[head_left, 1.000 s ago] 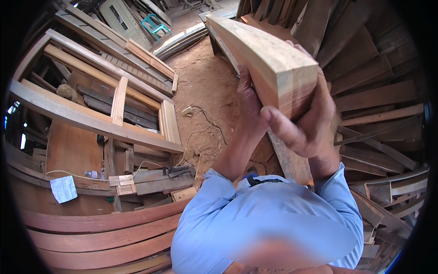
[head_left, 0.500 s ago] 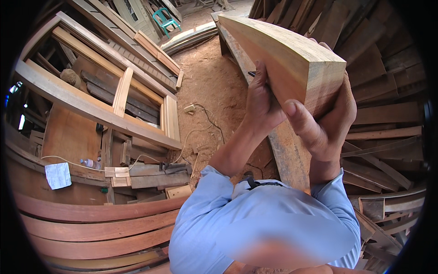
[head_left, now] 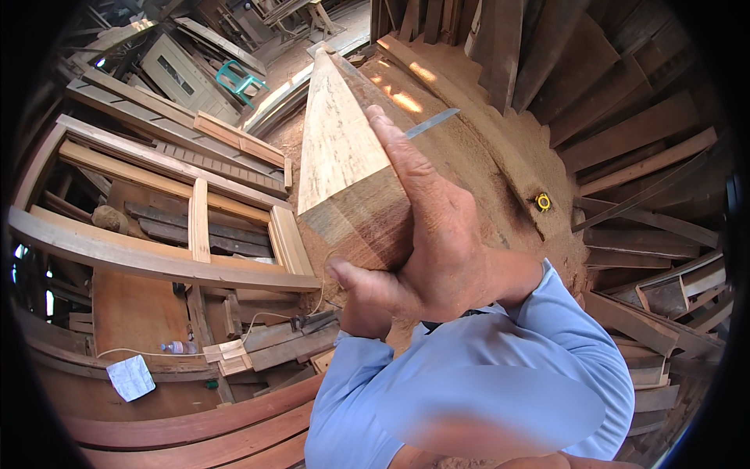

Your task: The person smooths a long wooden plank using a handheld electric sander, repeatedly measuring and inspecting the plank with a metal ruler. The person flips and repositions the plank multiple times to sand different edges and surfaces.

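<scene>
A thick, tapering block of pale wood is raised in front of me, its narrow end pointing away and its darker sawn end facing me. Wrapped round the near end is my right hand, thumb on the end face and fingers along the right side. My left hand is hidden behind the block and the right hand; only a bit of its wrist shows, so its fingers cannot be seen. A thin metal strip juts out beside my right fingertips; whether it is held or lying below is unclear.
A yellow-and-black tape measure lies on the sawdust-covered surface to the right. Stacked boards line the right side. At left is a wooden frame, with a plastic bottle and paper sheet nearer. A green chair stands farther back.
The block has swung left and turned, showing more of its broad pale face. My right hand has moved left with it, and my left hand has gone out of sight behind it.
</scene>
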A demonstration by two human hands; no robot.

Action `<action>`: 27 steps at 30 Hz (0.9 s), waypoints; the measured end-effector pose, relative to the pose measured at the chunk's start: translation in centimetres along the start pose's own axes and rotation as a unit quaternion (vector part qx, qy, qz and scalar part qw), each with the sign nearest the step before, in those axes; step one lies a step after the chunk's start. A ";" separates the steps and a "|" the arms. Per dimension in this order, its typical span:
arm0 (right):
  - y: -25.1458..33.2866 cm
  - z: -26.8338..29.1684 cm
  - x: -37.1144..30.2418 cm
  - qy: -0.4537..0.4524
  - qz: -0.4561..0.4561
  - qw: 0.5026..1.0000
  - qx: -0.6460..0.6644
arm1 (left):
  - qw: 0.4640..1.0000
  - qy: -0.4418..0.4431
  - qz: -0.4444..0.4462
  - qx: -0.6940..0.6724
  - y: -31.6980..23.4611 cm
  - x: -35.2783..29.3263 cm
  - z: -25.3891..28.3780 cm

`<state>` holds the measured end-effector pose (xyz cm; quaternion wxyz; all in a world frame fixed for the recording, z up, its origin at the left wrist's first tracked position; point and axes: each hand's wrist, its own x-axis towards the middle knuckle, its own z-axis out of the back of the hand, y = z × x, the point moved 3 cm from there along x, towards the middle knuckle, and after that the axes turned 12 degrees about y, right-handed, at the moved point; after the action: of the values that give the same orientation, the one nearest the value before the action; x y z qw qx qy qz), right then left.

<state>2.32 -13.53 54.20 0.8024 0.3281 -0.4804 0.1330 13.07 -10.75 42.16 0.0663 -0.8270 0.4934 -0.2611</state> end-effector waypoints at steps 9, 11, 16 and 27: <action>-0.1 -0.7 -0.3 -0.022 0.001 1.000 0.005 | 1.000 -0.013 0.003 0.006 -0.1 -0.8 0.7; 0.0 -0.6 -0.3 -0.007 -0.009 1.000 0.013 | 1.000 -0.013 0.002 0.005 -0.3 -0.8 0.7; 0.5 0.7 0.2 0.049 -0.049 0.997 0.030 | 1.000 -0.010 0.002 0.001 -0.6 -0.5 0.4; -1.4 2.0 -0.2 0.038 0.000 0.997 0.066 | 0.997 0.027 -0.020 -0.064 -1.0 2.3 -1.5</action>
<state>1.58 -15.93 54.12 0.7966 0.3749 -0.4400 0.1768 13.96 -11.98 44.68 -0.0057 -0.8321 0.4938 -0.2525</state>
